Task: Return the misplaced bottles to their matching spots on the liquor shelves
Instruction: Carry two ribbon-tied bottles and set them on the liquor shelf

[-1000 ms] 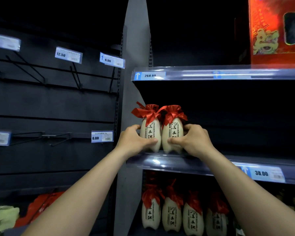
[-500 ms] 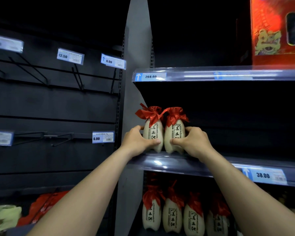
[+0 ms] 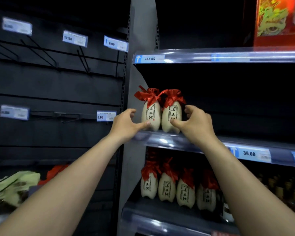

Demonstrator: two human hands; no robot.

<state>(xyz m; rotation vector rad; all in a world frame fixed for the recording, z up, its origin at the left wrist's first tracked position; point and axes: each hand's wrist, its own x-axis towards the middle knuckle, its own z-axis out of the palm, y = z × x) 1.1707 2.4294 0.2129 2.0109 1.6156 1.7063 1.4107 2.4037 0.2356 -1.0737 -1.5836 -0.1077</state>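
Shelf: both bottles stand at the left end of the middle shelf (image 3: 160, 140), near its front edge.
Bottles: left bottle (image 3: 151, 116) and right bottle (image 3: 171, 114) are cream, upright and touching side by side, with red bows on top.
Left hand: my left hand (image 3: 126, 123) is spread wide; only the thumb touches the left bottle's low front, and the curved fingers are off it.
Right hand: my right hand (image 3: 196, 123) has its thumb on the right bottle's low front; I cannot tell if the curved fingers touch it.
Above: top shelf (image 3: 211, 56) with a 268.00 tag (image 3: 149, 58) and a red box (image 3: 279, 21) on it.
Below: bottom shelf (image 3: 160, 218) holds a row of the same cream bottles (image 3: 167, 186).
Price: a 38.00 tag (image 3: 249, 153) is on the middle shelf's edge, right of my hands.
Room: dim shop; a grey post (image 3: 141, 40) stands left of the shelves, then a black wall (image 3: 58, 86) with wire hooks (image 3: 83, 60) and small price tags (image 3: 75, 38).
Hard to see: the shelf backs are all dark; the red box is cut off; dark bottles (image 3: 279, 188) low on the right and green and red stuff (image 3: 19, 184) low on the left are too blurry to name; my right arm covers part of the bottom shelf.
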